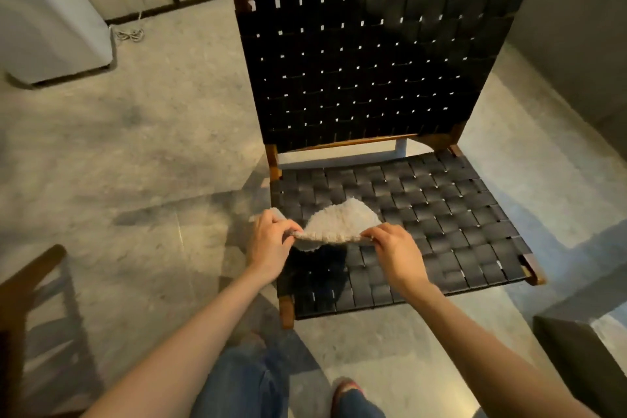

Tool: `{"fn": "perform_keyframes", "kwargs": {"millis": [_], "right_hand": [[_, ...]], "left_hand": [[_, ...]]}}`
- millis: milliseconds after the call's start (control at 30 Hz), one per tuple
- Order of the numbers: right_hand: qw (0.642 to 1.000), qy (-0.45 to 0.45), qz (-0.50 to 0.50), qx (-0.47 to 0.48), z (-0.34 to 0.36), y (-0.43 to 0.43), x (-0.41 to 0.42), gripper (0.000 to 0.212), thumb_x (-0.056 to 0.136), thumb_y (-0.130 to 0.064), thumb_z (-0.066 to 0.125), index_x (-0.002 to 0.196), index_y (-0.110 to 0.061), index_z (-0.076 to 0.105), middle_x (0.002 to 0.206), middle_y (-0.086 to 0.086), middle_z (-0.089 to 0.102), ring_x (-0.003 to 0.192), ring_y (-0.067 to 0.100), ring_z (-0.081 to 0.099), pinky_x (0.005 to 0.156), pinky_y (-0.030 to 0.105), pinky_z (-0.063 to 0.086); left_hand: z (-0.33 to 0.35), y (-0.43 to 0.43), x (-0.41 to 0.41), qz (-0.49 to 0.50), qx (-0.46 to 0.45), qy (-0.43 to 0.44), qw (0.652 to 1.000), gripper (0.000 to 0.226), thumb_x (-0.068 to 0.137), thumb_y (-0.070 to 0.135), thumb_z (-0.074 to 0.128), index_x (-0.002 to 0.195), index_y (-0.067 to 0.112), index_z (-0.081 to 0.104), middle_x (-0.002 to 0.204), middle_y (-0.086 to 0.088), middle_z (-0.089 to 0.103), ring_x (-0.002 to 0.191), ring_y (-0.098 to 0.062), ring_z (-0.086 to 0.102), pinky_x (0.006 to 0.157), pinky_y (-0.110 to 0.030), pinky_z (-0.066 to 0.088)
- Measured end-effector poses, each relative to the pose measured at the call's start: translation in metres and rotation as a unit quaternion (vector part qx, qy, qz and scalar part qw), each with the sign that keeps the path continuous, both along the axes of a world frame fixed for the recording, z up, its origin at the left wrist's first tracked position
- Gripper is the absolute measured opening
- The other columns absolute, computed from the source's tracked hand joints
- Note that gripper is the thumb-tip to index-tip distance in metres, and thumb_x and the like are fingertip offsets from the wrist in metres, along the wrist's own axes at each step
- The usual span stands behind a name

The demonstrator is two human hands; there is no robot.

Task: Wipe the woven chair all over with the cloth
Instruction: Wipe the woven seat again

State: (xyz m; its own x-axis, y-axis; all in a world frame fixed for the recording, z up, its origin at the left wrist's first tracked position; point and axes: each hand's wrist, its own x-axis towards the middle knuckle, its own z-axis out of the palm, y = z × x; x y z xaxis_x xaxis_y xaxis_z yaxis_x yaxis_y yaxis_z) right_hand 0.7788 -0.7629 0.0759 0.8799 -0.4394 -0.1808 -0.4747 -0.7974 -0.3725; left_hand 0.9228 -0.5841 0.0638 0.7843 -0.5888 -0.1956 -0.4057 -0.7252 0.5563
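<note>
Hands (269,241) pinching cloth (339,226) (fluffy), woven chair (373,61)

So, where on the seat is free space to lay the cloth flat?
The black woven seat is bare on its right half, between the fluffy beige cloth and its right edge, and along the back under the woven backrest. The front-left is crowded: left hand and right hand pinch the cloth there.
</note>
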Motion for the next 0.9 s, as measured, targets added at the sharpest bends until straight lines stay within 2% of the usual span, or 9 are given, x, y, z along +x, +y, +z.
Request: {"fn": "perform_keyframes", "kwargs": {"millis": [133,233,300,400,500,600,733,800,900], "right_hand": [[0.995,0.092,0.031,0.023,-0.081,0.017,-0.026,0.03,0.092,-0.013,0.051,0.109,-0.029,0.07,0.114,-0.006,0.067,0.105,0.016,0.058,0.09,0.026,0.044],[0.996,0.075,-0.021,0.05,-0.125,0.025,-0.028,0.024,0.093,-0.029,0.049,0.106,-0.035,0.068,0.102,-0.011,0.069,0.095,0.011,0.061,0.079,0.026,0.047],[0.997,0.019,-0.046,0.059,-0.151,0.023,-0.018,0.023,0.093,-0.031,0.052,0.113,-0.036,0.061,0.107,-0.013,0.063,0.101,0.008,0.056,0.076,0.025,0.045],[0.997,-0.017,-0.026,0.069,-0.183,0.013,0.009,0.039,0.094,-0.032,0.053,0.133,-0.029,0.049,0.13,-0.008,0.05,0.12,0.011,0.041,0.088,0.025,0.04],[0.999,-0.001,-0.019,0.039,-0.215,0.004,0.039,0.048,0.092,-0.033,0.053,0.138,-0.022,0.044,0.134,0.001,0.044,0.122,0.02,0.034,0.099,0.032,0.035],[0.999,-0.015,-0.024,-0.017,-0.249,0.004,0.054,0.036,0.09,-0.036,0.051,0.123,-0.022,0.051,0.118,0.002,0.043,0.111,0.02,0.032,0.092,0.035,0.031],[0.995,-0.09,-0.024,-0.037,-0.283,-0.002,0.065,0.02,0.089,-0.032,0.052,0.105,-0.019,0.052,0.102,-0.005,0.037,0.096,0.011,0.026,0.081,0.029,0.022],[0.993,-0.111,-0.01,-0.048,-0.292,-0.008,0.072,0.017,0.089,-0.03,0.052,0.102,-0.019,0.051,0.1,-0.007,0.037,0.094,0.011,0.027,0.08,0.029,0.022],[0.988,-0.14,0.002,-0.07,-0.301,-0.017,0.086,0.015,0.092,-0.026,0.051,0.104,-0.018,0.051,0.101,-0.005,0.041,0.092,0.012,0.027,0.079,0.029,0.021]], "left_hand": [[-0.071,0.024,-0.021,-0.117,0.112,0.022,0.987,0.019,0.085,0.039,0.065,0.101,0.03,0.069,0.103,0.008,0.034,0.109,-0.015,0.036,0.091,-0.028,0.036],[-0.115,0.035,-0.016,-0.145,0.11,0.025,0.983,0.035,0.08,0.064,0.054,0.078,0.034,0.072,0.099,0.013,0.035,0.098,-0.008,0.028,0.088,-0.033,0.026],[-0.138,0.033,-0.005,-0.121,0.056,-0.008,0.991,0.039,0.089,0.057,0.046,0.068,0.032,0.067,0.098,0.015,0.039,0.098,-0.006,0.03,0.093,-0.037,0.024],[-0.167,0.021,0.014,-0.114,0.033,-0.038,0.992,0.028,0.089,0.049,0.052,0.107,0.029,0.06,0.118,0.007,0.043,0.115,-0.014,0.036,0.098,-0.036,0.028],[-0.198,0.01,0.031,-0.143,0.062,-0.069,0.985,0.058,0.083,0.055,0.059,0.131,0.028,0.044,0.127,0.002,0.037,0.119,-0.017,0.031,0.098,-0.032,0.031],[-0.224,0.004,0.043,-0.13,0.072,-0.143,0.978,0.065,0.08,0.062,0.057,0.13,0.022,0.044,0.123,-0.001,0.037,0.113,-0.019,0.034,0.091,-0.027,0.036],[-0.247,0.002,0.054,-0.097,0.012,-0.139,0.985,0.057,0.076,0.066,0.051,0.11,0.021,0.051,0.109,0.002,0.038,0.102,-0.012,0.03,0.081,-0.023,0.033],[-0.255,-0.002,0.059,-0.097,-0.008,-0.141,0.985,0.047,0.08,0.061,0.052,0.105,0.021,0.053,0.103,0.005,0.035,0.099,-0.01,0.027,0.08,-0.023,0.031],[-0.262,-0.011,0.071,-0.087,-0.018,-0.157,0.984,0.033,0.09,0.047,0.051,0.105,0.017,0.053,0.106,0.0,0.044,0.104,-0.018,0.037,0.083,-0.028,0.036]]}}
